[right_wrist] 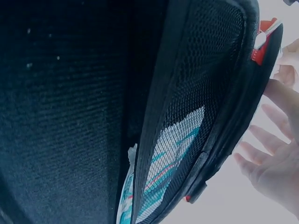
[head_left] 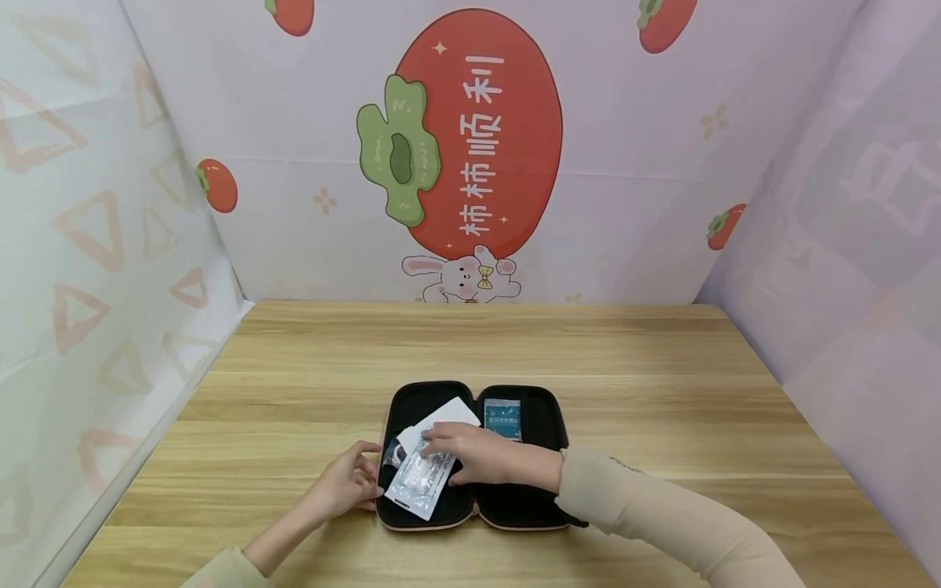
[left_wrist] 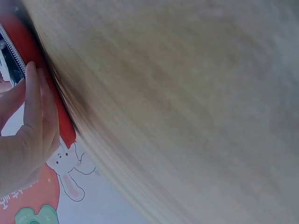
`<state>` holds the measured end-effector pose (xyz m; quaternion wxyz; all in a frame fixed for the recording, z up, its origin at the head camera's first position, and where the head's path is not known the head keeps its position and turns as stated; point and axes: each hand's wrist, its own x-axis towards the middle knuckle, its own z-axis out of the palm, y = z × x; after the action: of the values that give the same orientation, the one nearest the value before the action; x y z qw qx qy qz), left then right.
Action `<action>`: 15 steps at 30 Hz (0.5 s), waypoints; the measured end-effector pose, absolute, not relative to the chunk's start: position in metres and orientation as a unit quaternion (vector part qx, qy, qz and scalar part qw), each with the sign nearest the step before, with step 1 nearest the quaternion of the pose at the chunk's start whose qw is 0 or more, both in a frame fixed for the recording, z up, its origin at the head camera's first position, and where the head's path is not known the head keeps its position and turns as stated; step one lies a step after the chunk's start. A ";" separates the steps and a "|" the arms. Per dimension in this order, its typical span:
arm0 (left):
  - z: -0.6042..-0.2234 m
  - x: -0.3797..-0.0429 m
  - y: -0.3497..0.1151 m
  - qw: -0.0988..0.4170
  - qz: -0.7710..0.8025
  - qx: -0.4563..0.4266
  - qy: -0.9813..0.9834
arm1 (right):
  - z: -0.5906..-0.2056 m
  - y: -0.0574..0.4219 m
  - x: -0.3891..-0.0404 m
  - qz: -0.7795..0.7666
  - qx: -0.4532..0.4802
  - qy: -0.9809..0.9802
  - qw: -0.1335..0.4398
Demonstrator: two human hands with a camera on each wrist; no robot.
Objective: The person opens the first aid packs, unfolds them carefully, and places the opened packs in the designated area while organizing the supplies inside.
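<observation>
A zip case [head_left: 515,508] lies unfolded on the table, black inside, with a red outer wall [left_wrist: 29,44] and a zipped rim. My left hand [head_left: 347,486] holds its left edge, fingers along the outer wall and thumb by the rim. Over the left half, my right hand [head_left: 476,452] has its fingers spread, fingertips at a white printed packet [head_left: 421,488]. Another white piece [head_left: 457,411] shows above those fingers; whether it belongs to the same packet is unclear. A teal sachet [head_left: 503,418] sits in the right half. Mesh [right_wrist: 210,60] covers a white-and-teal packet [right_wrist: 170,158].
A small clear-and-dark item with a white loop [head_left: 398,454] is partly covered in the left half. The wooden table [head_left: 470,343] extends around the case, up to a printed back wall [head_left: 625,204]. Patterned side walls [head_left: 95,245] stand left and right.
</observation>
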<state>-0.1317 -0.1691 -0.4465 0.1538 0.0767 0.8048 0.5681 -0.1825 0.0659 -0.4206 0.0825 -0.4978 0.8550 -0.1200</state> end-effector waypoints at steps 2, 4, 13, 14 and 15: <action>-0.446 -0.132 -0.169 0.155 0.570 0.078 0.803 | -0.420 0.066 -0.182 -0.120 -0.499 0.854 0.080; -0.446 -0.132 -0.169 0.157 0.572 0.078 0.801 | -0.420 0.066 -0.181 -0.119 -0.500 0.854 0.079; -0.447 -0.132 -0.169 0.158 0.574 0.072 0.800 | -0.420 0.067 -0.180 -0.114 -0.504 0.854 0.062; -0.447 -0.132 -0.169 0.158 0.572 0.072 0.802 | -0.420 0.068 -0.180 -0.115 -0.504 0.854 0.057; -0.447 -0.132 -0.169 0.157 0.571 0.071 0.803 | -0.420 0.069 -0.179 -0.118 -0.504 0.854 0.053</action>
<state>-0.1318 -0.1690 -0.4471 0.1572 0.0712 0.8027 0.5708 -0.1793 0.0686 -0.4196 0.0532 -0.5038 0.8541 -0.1176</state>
